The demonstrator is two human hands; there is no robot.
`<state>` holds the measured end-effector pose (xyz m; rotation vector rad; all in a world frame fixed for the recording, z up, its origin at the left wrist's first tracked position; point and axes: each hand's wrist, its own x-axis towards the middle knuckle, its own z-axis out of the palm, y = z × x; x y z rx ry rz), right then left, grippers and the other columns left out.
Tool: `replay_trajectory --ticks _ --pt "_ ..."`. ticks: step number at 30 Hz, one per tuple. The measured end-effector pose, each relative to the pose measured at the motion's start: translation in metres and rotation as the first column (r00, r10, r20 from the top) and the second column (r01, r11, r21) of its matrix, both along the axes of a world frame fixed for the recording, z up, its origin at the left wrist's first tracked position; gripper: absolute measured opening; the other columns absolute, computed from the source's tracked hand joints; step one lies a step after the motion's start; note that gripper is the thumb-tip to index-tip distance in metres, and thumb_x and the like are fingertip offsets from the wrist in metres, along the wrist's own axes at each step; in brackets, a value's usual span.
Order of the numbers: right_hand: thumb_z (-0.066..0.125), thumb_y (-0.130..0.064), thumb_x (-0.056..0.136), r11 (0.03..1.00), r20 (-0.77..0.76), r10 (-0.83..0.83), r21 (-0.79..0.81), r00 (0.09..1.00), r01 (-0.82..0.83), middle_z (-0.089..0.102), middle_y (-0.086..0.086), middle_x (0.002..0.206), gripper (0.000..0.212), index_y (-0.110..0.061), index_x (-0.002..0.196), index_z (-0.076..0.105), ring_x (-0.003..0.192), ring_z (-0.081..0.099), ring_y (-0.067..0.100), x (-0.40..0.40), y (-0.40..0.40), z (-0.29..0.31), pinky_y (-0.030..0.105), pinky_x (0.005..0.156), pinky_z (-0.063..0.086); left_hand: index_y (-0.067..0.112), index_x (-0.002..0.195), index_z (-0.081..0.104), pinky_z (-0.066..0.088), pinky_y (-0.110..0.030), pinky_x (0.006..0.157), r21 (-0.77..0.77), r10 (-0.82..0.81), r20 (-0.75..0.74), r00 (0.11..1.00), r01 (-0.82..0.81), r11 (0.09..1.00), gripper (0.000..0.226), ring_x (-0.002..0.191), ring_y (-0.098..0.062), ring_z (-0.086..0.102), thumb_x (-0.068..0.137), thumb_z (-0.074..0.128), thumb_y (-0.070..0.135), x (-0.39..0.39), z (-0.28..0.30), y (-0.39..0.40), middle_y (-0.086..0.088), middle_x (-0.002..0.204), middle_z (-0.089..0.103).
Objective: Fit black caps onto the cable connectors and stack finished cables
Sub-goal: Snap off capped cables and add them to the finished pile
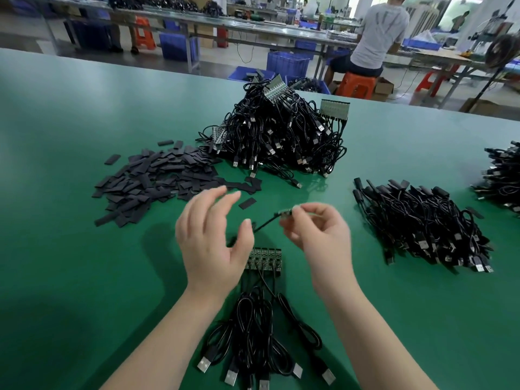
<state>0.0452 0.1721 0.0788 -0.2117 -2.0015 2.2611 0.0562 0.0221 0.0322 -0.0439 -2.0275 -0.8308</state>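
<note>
My right hand (pixel 315 232) pinches the small green connector board (pixel 285 213) at the end of a black cable, lifted above the green table (pixel 70 192). My left hand (pixel 211 235) hovers beside it with fingers spread and relaxed, holding nothing. Under my hands lies a strip of joined connector boards (pixel 264 258) with its black USB cables (pixel 259 333) trailing toward me. A heap of flat black caps (pixel 152 178) lies at the left, just beyond my left hand. One loose cap (pixel 247 203) sits between the two hands' fingertips and the heap.
A tall tangle of uncapped cables (pixel 281 136) stands at the table's middle back. A stack of capped cables (pixel 422 226) lies to the right, another cable pile (pixel 503 175) at the far right edge. A seated person (pixel 377 38), benches and blue crates are beyond the table.
</note>
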Motion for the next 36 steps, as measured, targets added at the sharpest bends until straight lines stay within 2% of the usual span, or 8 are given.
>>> replay_trajectory --ticks 3,6,12,18,23,28,31,36 --pt "0.065 -0.007 0.091 0.987 0.189 0.112 0.096 0.976 -0.132 0.069 -0.001 0.065 0.005 -0.010 0.088 0.062 0.067 0.071 0.014 -0.007 0.002 -0.022 0.038 0.075 0.062 0.022 0.122 0.064 0.029 -0.028 0.102 -0.177 -0.068 0.244 0.967 0.114 0.978 0.043 0.119 -0.016 0.053 0.092 0.046 0.047 0.001 0.000 0.009 0.005 0.123 0.062" --pt "0.067 -0.012 0.088 0.920 0.261 0.137 0.325 0.956 -0.221 0.073 0.004 0.073 0.005 -0.012 0.084 0.063 0.066 0.070 0.016 -0.015 0.007 -0.031 0.042 0.074 0.062 0.029 0.120 0.066 0.041 -0.029 0.097 -0.108 -0.237 0.470 0.850 0.322 0.941 0.044 0.106 -0.010 0.060 0.089 0.044 0.053 0.003 -0.005 0.017 0.013 0.113 0.067" --pt "0.064 -0.032 0.092 0.708 0.340 0.250 0.574 0.907 -0.411 0.074 0.002 0.081 0.014 -0.020 0.083 0.064 0.071 0.074 0.023 -0.042 0.011 -0.013 0.043 0.072 0.062 0.039 0.128 0.060 0.033 -0.011 0.062 -0.017 -0.269 0.592 0.760 0.346 0.938 0.042 0.082 -0.004 0.053 0.087 0.065 0.031 -0.005 -0.019 0.006 0.018 0.099 0.061" --pt "0.058 -0.035 0.095 0.509 -0.013 0.188 0.857 0.982 -0.086 0.069 -0.004 0.099 0.021 -0.020 0.107 0.066 0.070 0.061 0.011 -0.098 -0.017 -0.003 0.030 0.068 0.052 0.033 0.115 0.070 0.049 -0.026 0.076 -0.095 -0.252 0.576 0.778 0.370 0.924 0.028 0.093 -0.008 0.061 0.089 0.064 0.027 -0.009 -0.021 0.007 0.015 0.104 0.068" --pt "0.051 -0.021 0.101 0.143 0.139 0.488 0.961 0.862 -0.236 0.050 0.008 0.143 0.039 -0.017 0.140 0.051 0.130 0.047 0.028 -0.146 -0.056 -0.026 0.044 0.106 0.043 0.032 0.122 0.067 0.050 -0.032 0.081 -0.132 -0.250 0.581 0.775 0.393 0.910 0.031 0.101 -0.010 0.061 0.092 0.059 0.030 -0.010 -0.024 0.006 0.014 0.109 0.067" --pt "0.046 -0.018 0.103 -0.197 0.228 0.444 0.968 0.867 -0.154 0.061 0.008 0.132 0.035 -0.020 0.137 0.057 0.120 0.055 0.031 -0.158 -0.062 -0.044 0.041 0.091 0.051 0.027 0.116 0.070 0.052 -0.034 0.072 -0.145 -0.257 0.551 0.794 0.395 0.907 0.028 0.091 -0.018 0.064 0.090 0.062 0.026 -0.010 -0.024 0.006 0.010 0.102 0.069" --pt "0.052 -0.008 0.096 -0.134 0.117 0.399 0.989 0.909 -0.069 0.068 0.003 0.118 0.037 -0.025 0.127 0.063 0.109 0.060 0.027 -0.153 -0.060 -0.045 0.036 0.080 0.051 0.028 0.114 0.071 0.053 -0.035 0.070 -0.148 -0.250 0.546 0.799 0.386 0.910 0.027 0.089 -0.016 0.064 0.088 0.062 0.027 -0.009 -0.024 0.007 0.011 0.101 0.069" --pt "0.061 -0.008 0.089 0.226 0.205 0.380 0.925 0.902 -0.305 0.070 0.002 0.112 0.039 -0.018 0.126 0.066 0.105 0.062 0.021 -0.144 -0.041 -0.040 0.031 0.088 0.052 0.031 0.115 0.071 0.052 -0.031 0.072 -0.122 -0.236 0.548 0.803 0.355 0.927 0.027 0.089 -0.013 0.064 0.089 0.063 0.027 -0.010 -0.028 0.007 0.014 0.105 0.069"
